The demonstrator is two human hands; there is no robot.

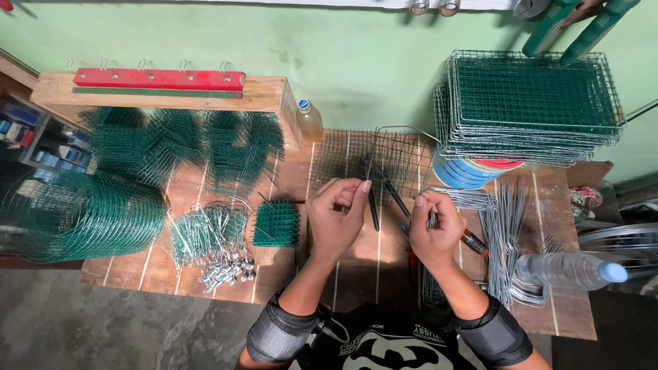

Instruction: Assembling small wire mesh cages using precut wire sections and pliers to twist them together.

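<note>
Wire, thin and grey, ran from a mesh panel (373,156) down into both hands. The left hand (336,216) had its grip pinched together on a wire end, thumb against forefinger. The right hand (433,229) was closed on pliers (473,241), whose red-and-black handle stuck out to the right; whether it also pinched the wire could not be told. Dark pliers (374,205) lay between the hands on the wooden counter (356,267). A small green mesh block (276,224) sat just left of the left hand, beside loose hooks (209,243). Bent wire rods (504,229) and a water bottle (569,268) lay to the right, below stacked mesh panels (531,103).
</note>
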